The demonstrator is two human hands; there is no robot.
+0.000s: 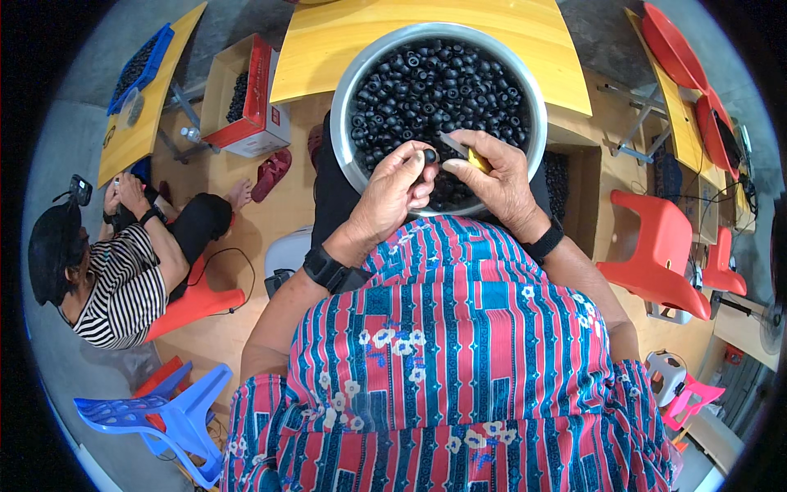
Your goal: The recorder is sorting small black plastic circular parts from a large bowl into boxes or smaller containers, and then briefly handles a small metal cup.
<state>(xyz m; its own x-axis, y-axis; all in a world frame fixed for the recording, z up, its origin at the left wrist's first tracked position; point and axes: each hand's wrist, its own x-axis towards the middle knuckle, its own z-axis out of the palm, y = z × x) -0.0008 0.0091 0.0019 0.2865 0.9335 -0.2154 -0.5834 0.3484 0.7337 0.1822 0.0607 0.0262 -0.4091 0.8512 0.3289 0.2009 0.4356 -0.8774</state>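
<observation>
A round metal bowl [354, 86] rests on my lap, filled with several small black ring-shaped parts [434, 82]. My left hand [393, 193] pinches one black part [429, 155] between its fingertips over the bowl's near edge. My right hand [496, 176] grips a small knife with a yellow handle [478, 161]; its blade [452, 144] points at the held part. Both wrists wear black bands. My red and blue patterned garment fills the lower view.
A yellow table [410, 33] stands behind the bowl. An open cardboard box [246, 98] of black parts sits on the floor at left. Another person in a striped shirt [115, 287] sits at left. Red plastic stools [656, 246] stand right, a blue one [164, 410] lower left.
</observation>
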